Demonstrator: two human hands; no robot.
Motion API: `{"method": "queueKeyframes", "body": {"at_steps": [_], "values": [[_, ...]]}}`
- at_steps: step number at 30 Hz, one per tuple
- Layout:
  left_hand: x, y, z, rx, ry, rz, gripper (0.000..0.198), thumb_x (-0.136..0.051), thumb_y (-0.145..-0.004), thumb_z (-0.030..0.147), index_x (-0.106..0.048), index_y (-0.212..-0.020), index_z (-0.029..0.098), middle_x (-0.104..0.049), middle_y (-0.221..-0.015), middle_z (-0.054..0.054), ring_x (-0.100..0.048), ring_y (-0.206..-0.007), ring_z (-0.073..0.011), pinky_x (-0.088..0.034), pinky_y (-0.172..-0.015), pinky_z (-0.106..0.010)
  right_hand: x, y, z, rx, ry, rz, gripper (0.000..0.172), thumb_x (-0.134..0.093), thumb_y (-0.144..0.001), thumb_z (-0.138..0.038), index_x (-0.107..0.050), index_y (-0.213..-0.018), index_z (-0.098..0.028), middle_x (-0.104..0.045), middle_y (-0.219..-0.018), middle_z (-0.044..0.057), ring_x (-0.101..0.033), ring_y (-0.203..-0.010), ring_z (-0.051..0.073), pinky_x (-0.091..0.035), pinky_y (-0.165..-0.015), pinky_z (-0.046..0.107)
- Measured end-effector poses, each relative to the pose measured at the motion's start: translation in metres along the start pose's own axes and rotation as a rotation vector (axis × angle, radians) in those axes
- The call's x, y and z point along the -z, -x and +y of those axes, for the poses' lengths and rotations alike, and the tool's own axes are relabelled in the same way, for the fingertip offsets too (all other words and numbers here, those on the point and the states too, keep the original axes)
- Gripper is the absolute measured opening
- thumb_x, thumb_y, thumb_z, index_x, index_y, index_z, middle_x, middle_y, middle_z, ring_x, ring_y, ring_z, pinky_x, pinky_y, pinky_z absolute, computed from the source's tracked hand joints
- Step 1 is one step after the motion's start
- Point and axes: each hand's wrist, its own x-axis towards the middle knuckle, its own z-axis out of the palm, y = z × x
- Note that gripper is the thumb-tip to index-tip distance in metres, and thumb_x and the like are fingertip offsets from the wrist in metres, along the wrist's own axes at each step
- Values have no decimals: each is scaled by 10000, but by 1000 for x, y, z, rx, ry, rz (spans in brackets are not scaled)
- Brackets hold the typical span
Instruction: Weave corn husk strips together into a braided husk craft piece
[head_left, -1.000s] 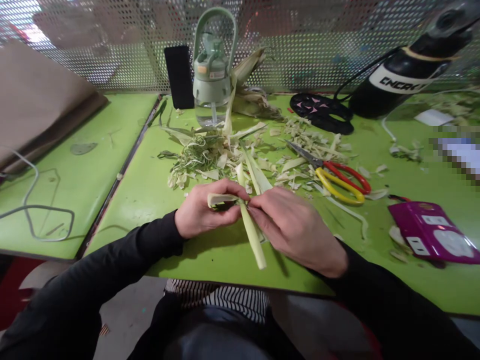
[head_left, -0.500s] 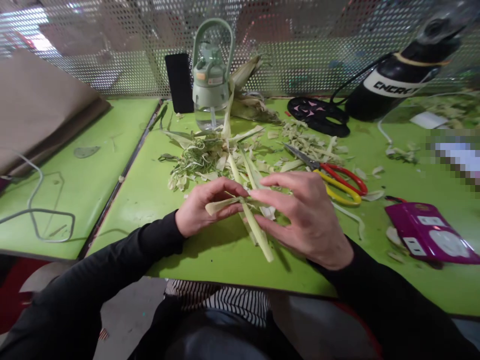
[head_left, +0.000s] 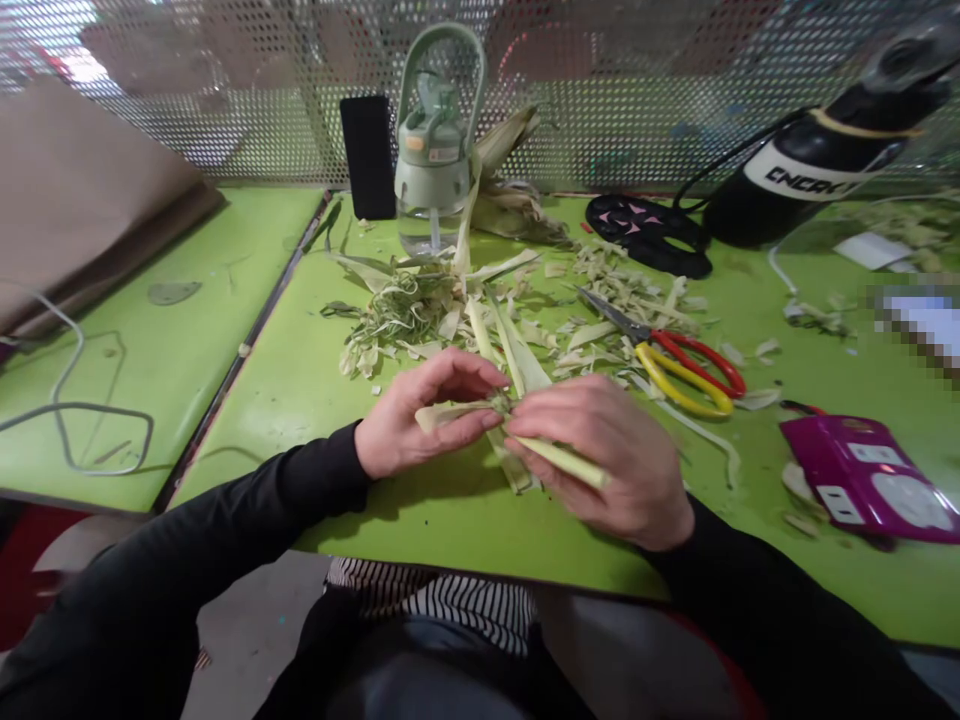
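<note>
The husk strips (head_left: 500,402) are held just above the tabletop (head_left: 360,520), near the middle of its front edge. Their joint is gripped from both sides, presumably so that it cannot loosen.

By the left hand (head_left: 427,410), the joint is pinched between thumb and index finger. The finger is arched, and one flat strip end is left protruding toward the left edge. By the right hand (head_left: 607,450), the fingers are drawn narrowly together around the opposite side of the joint; a pale strip is laid under them, its free end pointed toward the front right corner. Whether that end is clamped or merely guided cannot be told.

The husk scraps (head_left: 409,310) are heaped beyond the hands, toward the rear edge, by which the working area is apparently kept free.

The scissors (head_left: 652,350) are laid right of the heap, blades toward the rear edge and handles toward the right edge; ready access by the right hand is suggested. The phone (head_left: 367,155) is stood upright at the rear edge, apparently supported by the perforated screen (head_left: 300,90), beside the water bottle (head_left: 435,180).
</note>
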Motion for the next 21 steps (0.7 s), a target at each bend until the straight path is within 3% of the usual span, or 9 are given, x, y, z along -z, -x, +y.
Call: {"method": "queueKeyframes", "body": {"at_steps": [4, 10, 14, 18, 21], "values": [[0, 0, 0, 47, -12, 26, 218, -709, -824, 177, -578, -998, 159, -663, -964, -30, -658, -876, -94, -556, -854, -217, -2, 2, 0, -145, -109, 64, 163, -684, -842, -143, -603, -946, -238, -710, -841, 15, -666, -749, 163, -525, -697, 333], [1, 0, 1, 58, -112, 182, 286, -737, -815, 222, -585, -1051, 166, -672, -1050, -49, -670, -941, -122, -563, -832, -225, -5, 1, -4, -177, -60, 21, 159, -644, -859, -99, -613, -956, -220, -727, -869, 39, -680, -775, 165, -536, -708, 313], [-3, 2, 2, 154, 39, 160, 336, -709, -838, 210, -540, -1128, 185, -660, -962, -22, -674, -841, -108, -573, -707, -204, -7, 1, -6, -92, 26, -30, 129, -648, -871, -129, -598, -973, -191, -723, -875, 66, -679, -799, 178, -558, -729, 325], [-4, 1, 2, 207, 169, 144, 308, -730, -804, 158, -547, -1051, 169, -666, -988, -30, -677, -959, -136, -572, -827, -244, -11, 5, -8, 53, 172, -18, 156, -705, -832, -122, -621, -962, -141, -730, -867, 94, -669, -820, 196, -578, -770, 334], [-2, 0, 0, 274, 173, 124, 226, -722, -814, 182, -599, -1000, 144, -679, -991, -42, -678, -928, -131, -561, -856, -266, -15, 7, -8, 125, 251, -58, 136, -674, -841, -91, -643, -973, -109, -736, -885, 119, -669, -834, 210, -585, -788, 343]]}}
